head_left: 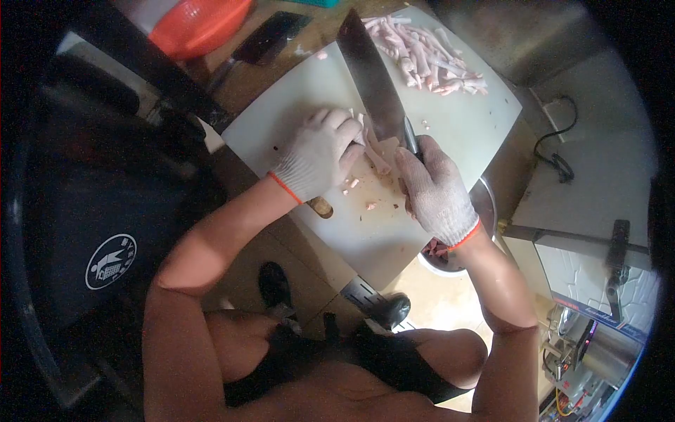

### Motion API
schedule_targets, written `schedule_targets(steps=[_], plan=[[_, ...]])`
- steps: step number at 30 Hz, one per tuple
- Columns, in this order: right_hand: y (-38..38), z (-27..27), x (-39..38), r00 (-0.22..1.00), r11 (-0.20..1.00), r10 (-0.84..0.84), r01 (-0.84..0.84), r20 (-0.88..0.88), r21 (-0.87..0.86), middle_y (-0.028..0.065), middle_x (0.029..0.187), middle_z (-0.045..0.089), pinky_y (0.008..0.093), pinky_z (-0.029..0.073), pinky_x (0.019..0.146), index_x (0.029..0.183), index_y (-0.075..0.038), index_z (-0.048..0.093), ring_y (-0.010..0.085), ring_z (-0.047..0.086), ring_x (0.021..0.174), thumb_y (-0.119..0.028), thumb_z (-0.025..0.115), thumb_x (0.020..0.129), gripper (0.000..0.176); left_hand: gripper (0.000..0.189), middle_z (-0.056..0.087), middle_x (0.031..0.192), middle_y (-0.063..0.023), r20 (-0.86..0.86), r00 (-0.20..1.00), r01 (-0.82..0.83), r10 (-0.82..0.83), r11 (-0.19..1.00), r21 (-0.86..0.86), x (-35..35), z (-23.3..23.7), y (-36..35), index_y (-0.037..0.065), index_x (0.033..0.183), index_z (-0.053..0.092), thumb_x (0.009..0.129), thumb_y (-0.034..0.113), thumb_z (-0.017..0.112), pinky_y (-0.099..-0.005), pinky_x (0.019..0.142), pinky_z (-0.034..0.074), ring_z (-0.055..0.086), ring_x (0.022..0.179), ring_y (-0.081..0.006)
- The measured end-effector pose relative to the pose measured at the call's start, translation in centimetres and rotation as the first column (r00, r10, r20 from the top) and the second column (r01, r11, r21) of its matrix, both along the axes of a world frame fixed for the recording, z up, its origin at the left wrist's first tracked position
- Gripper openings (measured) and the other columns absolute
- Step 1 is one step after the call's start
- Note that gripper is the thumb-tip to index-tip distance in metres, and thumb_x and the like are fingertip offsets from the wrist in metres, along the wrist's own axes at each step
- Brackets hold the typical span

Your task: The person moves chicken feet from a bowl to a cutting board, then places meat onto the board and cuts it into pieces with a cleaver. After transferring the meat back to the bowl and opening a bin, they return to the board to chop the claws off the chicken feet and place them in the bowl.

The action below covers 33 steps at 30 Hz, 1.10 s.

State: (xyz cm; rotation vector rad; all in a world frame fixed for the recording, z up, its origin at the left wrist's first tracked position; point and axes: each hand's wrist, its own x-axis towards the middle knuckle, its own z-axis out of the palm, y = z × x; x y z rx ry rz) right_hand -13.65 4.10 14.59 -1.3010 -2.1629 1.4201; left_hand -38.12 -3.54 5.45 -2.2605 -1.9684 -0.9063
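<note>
Both hands wear white knit gloves with orange cuffs. My right hand (436,186) is wrapped round the handle of a broad cleaver (373,84), its blade pointing up and away over the white cutting board (302,84). My left hand (320,153), fingers curled, holds pale pieces of meat against the board, just left of the blade. One pale bony piece (378,156) lies between the hands, close to the blade's lower end. Small scraps (351,184) are scattered nearer to me. A pile of pale, long bony pieces (425,56) rests at the board's far right.
A red-orange basin (200,27) and a second dark blade (271,36) lie beyond the board at the left. A metal bowl (486,204) with dark red contents stands below the right edge. A black bin (105,204) is at the left, a cable (555,133) at the right.
</note>
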Motion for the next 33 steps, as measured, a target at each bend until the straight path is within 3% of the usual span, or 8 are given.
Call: schedule_targets(steps=[8,14,17,18,20,26,29,33], plan=[[-0.4,2.2,-1.8,0.989,0.998,-0.028,0.036,-0.144,0.055,0.0334,0.089,0.074,0.0559,0.061,0.082,0.118,0.005,0.067,0.0513,0.081,0.092,-0.032,0.065,0.120,0.038,0.036,0.072,0.137,-0.0222,0.042,0.999,-0.017,0.015,0.999,0.049,0.2,-0.7,-0.2,0.002,0.133,0.074,0.102,0.021,0.078,-0.0573,0.113,0.056,0.068,0.128,-0.0467],[1.6,-0.6,-2.7,0.977,0.989,0.106,-0.123,0.183,0.086,0.0414,0.101,0.076,0.0591,0.060,0.097,0.123,0.008,0.070,0.0589,0.079,0.108,-0.040,0.061,0.120,0.049,0.037,0.072,0.136,-0.0233,0.045,0.998,-0.035,0.034,0.999,0.041,0.3,-0.4,-0.3,0.001,0.133,0.074,0.103,0.021,0.077,-0.0574,0.111,0.057,0.069,0.126,-0.0473],[1.7,-0.4,-2.2,0.975,0.987,0.145,-0.153,0.166,0.041,0.0433,0.103,0.076,0.0585,0.059,0.101,0.127,0.009,0.071,0.0584,0.078,0.111,-0.041,0.061,0.120,0.052,0.034,0.072,0.134,-0.0230,0.041,0.999,-0.025,0.025,1.000,-0.003,0.1,0.1,-0.6,0.001,0.130,0.074,0.103,0.021,0.077,-0.0574,0.109,0.058,0.070,0.124,-0.0470],[1.7,-0.2,-1.8,0.982,0.988,0.148,-0.151,0.120,0.016,0.0259,0.090,0.069,0.0480,0.057,0.081,0.119,0.005,0.067,0.0389,0.072,0.085,-0.043,0.061,0.121,0.048,0.033,0.072,0.133,-0.0223,0.029,0.999,-0.017,0.017,1.000,-0.002,-0.1,0.2,-0.6,0.002,0.129,0.074,0.102,0.021,0.077,-0.0574,0.108,0.058,0.070,0.123,-0.0468],[1.2,0.0,-0.6,0.985,0.988,0.154,-0.153,0.076,-0.011,0.0085,0.077,0.063,0.0375,0.055,0.061,0.111,0.001,0.063,0.0194,0.066,0.060,-0.044,0.061,0.121,0.046,0.031,0.072,0.132,-0.0217,0.020,1.000,-0.012,0.012,1.000,-0.004,-0.2,0.2,-0.9,0.003,0.128,0.074,0.102,0.021,0.077,-0.0575,0.108,0.058,0.070,0.123,-0.0467],[-2.3,1.7,6.4,0.947,0.981,0.185,-0.193,0.262,0.005,0.0112,0.074,0.062,0.0404,0.055,0.063,0.109,0.000,0.064,0.0219,0.068,0.062,-0.030,0.061,0.122,0.032,0.029,0.072,0.129,-0.0202,-0.013,1.000,0.012,-0.012,0.998,0.058,-0.2,0.3,-1.1,0.004,0.126,0.075,0.101,0.018,0.078,-0.0582,0.105,0.058,0.069,0.120,-0.0465],[-4.2,2.8,9.5,0.931,0.978,0.198,-0.209,0.305,0.003,0.0326,0.089,0.073,0.0553,0.060,0.084,0.119,0.008,0.068,0.0479,0.079,0.091,-0.025,0.064,0.119,0.034,0.029,0.073,0.127,-0.0206,-0.025,0.999,0.028,-0.026,0.996,0.085,-0.4,0.6,-1.3,0.004,0.126,0.075,0.101,0.018,0.079,-0.0580,0.105,0.057,0.069,0.118,-0.0462],[-6.4,2.6,12.4,0.942,0.944,0.237,-0.281,0.239,0.170,0.0328,0.090,0.073,0.0548,0.060,0.088,0.123,0.010,0.068,0.0513,0.078,0.095,-0.025,0.064,0.118,0.036,0.031,0.074,0.124,-0.0200,-0.096,0.995,-0.004,0.008,0.999,0.033,0.6,2.2,-2.5,0.005,0.127,0.076,0.100,0.019,0.080,-0.0569,0.105,0.057,0.070,0.116,-0.0451]])
